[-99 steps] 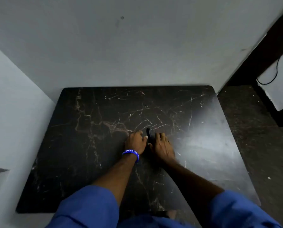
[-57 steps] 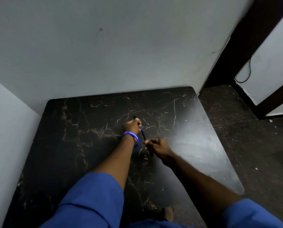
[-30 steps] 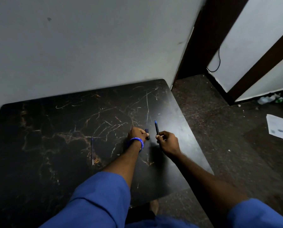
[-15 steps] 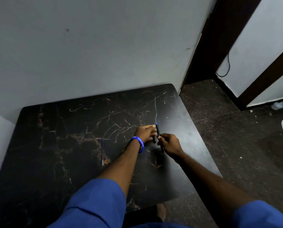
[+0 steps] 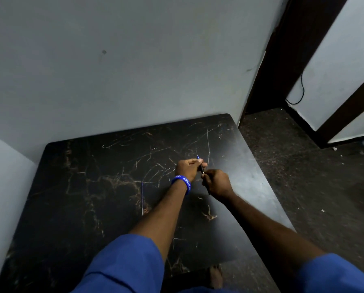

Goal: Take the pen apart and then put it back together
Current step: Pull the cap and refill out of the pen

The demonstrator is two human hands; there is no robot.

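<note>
Both hands were held together above the right-hand part of a dark, marble-patterned table [image 5: 96, 208] that was set against a pale wall [image 5: 134, 60]. The left hand [image 5: 188, 167] was curled into a loose fist, and its fingers were closed round the upper part of the pen barrel [image 5: 202, 169]. A short blue tip [image 5: 197, 157] was seen projecting just beyond the left fingertips [image 5: 200, 160], pointing away from the person. The dark middle of the barrel was exposed only in the narrow gap between the two hands, where it ran slantwise down toward the right hand [image 5: 216, 182]. The right hand's fingers were bunched and pinched on the lower part of the barrel, and a thin dark end was seen below the right palm. Whether the barrel was one piece or two pieces being joined could not be told, since the fingers covered it.

A blue wristband [image 5: 182, 182] with pale lettering was worn on the left wrist. The thin refill [image 5: 142, 198] was left lying on the table, well apart from the hands, to their left, nearly in line with the left forearm. Blue sleeves [image 5: 126, 265] were seen on both upper arms at the lower edge of the view.
</note>
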